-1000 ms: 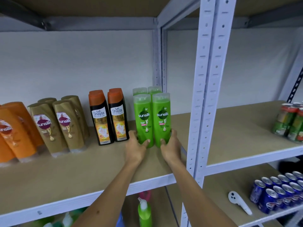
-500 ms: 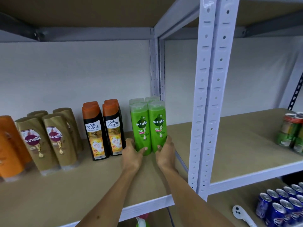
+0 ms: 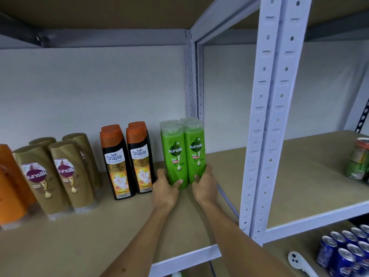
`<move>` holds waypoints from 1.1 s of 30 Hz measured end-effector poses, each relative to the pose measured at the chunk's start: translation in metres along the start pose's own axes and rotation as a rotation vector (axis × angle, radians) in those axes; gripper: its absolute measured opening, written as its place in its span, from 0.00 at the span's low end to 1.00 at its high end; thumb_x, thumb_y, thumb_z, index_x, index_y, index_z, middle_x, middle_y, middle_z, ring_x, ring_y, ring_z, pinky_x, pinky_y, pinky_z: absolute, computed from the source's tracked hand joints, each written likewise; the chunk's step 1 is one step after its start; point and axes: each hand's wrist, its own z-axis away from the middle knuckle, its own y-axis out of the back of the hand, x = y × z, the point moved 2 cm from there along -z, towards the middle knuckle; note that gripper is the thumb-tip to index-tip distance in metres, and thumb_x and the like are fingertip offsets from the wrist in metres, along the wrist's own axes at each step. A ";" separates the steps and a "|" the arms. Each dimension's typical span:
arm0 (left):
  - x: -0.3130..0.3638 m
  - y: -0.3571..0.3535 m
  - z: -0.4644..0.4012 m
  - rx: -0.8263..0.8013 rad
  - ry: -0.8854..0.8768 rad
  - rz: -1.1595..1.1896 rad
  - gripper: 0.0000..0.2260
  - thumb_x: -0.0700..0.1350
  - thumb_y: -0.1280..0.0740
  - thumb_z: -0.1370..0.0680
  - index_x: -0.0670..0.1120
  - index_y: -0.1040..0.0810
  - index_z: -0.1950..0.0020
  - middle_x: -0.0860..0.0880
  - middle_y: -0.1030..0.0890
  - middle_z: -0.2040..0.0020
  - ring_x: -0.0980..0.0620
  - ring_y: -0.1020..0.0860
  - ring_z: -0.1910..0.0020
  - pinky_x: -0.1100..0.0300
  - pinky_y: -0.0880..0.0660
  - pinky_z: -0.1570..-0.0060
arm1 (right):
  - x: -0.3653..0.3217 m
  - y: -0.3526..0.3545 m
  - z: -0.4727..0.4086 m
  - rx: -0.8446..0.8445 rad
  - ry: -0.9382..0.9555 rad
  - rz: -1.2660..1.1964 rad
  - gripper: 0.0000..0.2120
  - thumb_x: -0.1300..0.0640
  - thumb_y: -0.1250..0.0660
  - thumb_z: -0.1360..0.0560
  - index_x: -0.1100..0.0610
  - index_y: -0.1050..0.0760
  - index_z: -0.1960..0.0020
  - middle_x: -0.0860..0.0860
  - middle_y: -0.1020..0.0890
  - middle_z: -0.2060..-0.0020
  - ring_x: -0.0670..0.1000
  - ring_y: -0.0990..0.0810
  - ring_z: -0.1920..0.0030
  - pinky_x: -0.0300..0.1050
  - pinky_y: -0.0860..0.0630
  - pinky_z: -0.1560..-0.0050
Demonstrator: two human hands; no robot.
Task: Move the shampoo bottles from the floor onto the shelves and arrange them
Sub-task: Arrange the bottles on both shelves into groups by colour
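Observation:
Several green Sunsilk shampoo bottles [image 3: 182, 152] stand upright in a tight block on the wooden shelf [image 3: 111, 232], beside the rear post. My left hand [image 3: 165, 188] clasps the base of the front left bottle, thumb across its front. My right hand [image 3: 204, 186] clasps the base of the front right bottle. To their left stand black Safi Shayla bottles [image 3: 127, 158] with orange caps, then gold Sunsilk bottles [image 3: 58, 174], then orange bottles [image 3: 10, 186] at the frame edge.
A white perforated upright [image 3: 267, 124] divides this bay from the right one, where a pack of cans [image 3: 359, 160] sits. Blue cans [image 3: 347, 250] and a white handle-shaped object [image 3: 299, 263] lie on the lower right shelf.
Both hands have pushed the green bottles further back on the shelf, towards the rear wall. My view has tilted upward, so the shelf row sits lower in the frame.

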 end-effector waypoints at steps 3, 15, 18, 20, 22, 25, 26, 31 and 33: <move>-0.002 0.000 -0.001 -0.005 0.010 0.022 0.22 0.46 0.24 0.30 0.46 0.32 0.43 0.47 0.19 0.49 0.48 0.20 0.51 0.54 0.23 0.51 | 0.001 -0.002 -0.001 0.004 -0.015 0.013 0.20 0.59 0.38 0.24 0.58 0.36 0.33 0.56 0.20 0.45 0.59 0.21 0.45 0.48 0.27 0.55; -0.004 0.002 0.001 -0.047 0.052 0.049 0.23 0.49 0.25 0.30 0.47 0.32 0.42 0.48 0.19 0.50 0.47 0.21 0.51 0.51 0.23 0.49 | 0.001 0.004 0.003 -0.002 0.003 -0.059 0.22 0.62 0.35 0.26 0.58 0.33 0.33 0.56 0.20 0.44 0.58 0.22 0.43 0.44 0.28 0.49; -0.005 0.005 0.002 -0.066 0.083 0.042 0.22 0.48 0.26 0.29 0.46 0.31 0.42 0.47 0.19 0.51 0.47 0.21 0.51 0.52 0.23 0.49 | 0.000 0.009 0.007 0.009 -0.011 -0.074 0.21 0.63 0.35 0.26 0.59 0.32 0.33 0.57 0.20 0.43 0.58 0.22 0.42 0.44 0.28 0.47; -0.007 0.008 0.005 -0.067 0.108 0.074 0.20 0.44 0.27 0.29 0.46 0.31 0.42 0.47 0.19 0.50 0.47 0.20 0.49 0.52 0.23 0.47 | 0.000 0.012 0.011 0.013 -0.022 -0.079 0.20 0.63 0.35 0.26 0.60 0.31 0.34 0.58 0.20 0.44 0.58 0.22 0.43 0.43 0.28 0.48; -0.008 0.012 0.010 -0.074 0.116 0.071 0.19 0.41 0.28 0.28 0.45 0.31 0.40 0.46 0.19 0.49 0.47 0.20 0.47 0.53 0.24 0.45 | 0.001 0.016 0.018 0.017 -0.014 -0.055 0.19 0.64 0.36 0.26 0.60 0.31 0.35 0.58 0.19 0.46 0.59 0.21 0.45 0.44 0.28 0.49; -0.011 0.019 0.019 -0.109 0.083 0.026 0.18 0.39 0.32 0.29 0.44 0.28 0.39 0.45 0.18 0.48 0.45 0.20 0.47 0.53 0.24 0.45 | -0.004 0.022 0.036 -0.010 0.037 0.005 0.18 0.64 0.34 0.27 0.61 0.28 0.37 0.59 0.19 0.46 0.59 0.21 0.45 0.44 0.27 0.48; -0.013 0.023 0.023 -0.134 0.067 0.012 0.18 0.39 0.32 0.29 0.44 0.27 0.39 0.45 0.18 0.47 0.45 0.20 0.47 0.53 0.24 0.45 | -0.006 0.023 0.042 -0.036 0.053 0.043 0.19 0.62 0.33 0.27 0.61 0.27 0.37 0.59 0.19 0.45 0.59 0.21 0.43 0.44 0.27 0.47; -0.018 0.057 0.056 -0.342 -0.143 -0.192 0.17 0.40 0.31 0.29 0.44 0.21 0.40 0.45 0.18 0.43 0.47 0.22 0.42 0.59 0.28 0.39 | -0.013 0.024 0.089 -0.236 0.082 0.331 0.22 0.50 0.31 0.28 0.54 0.26 0.36 0.54 0.19 0.41 0.56 0.22 0.40 0.46 0.27 0.41; -0.019 0.077 0.074 -0.437 -0.221 -0.266 0.16 0.42 0.32 0.27 0.44 0.21 0.40 0.46 0.18 0.42 0.47 0.22 0.41 0.58 0.28 0.38 | -0.018 0.023 0.116 -0.241 0.144 0.446 0.18 0.50 0.33 0.27 0.53 0.24 0.39 0.53 0.18 0.44 0.57 0.21 0.42 0.47 0.26 0.43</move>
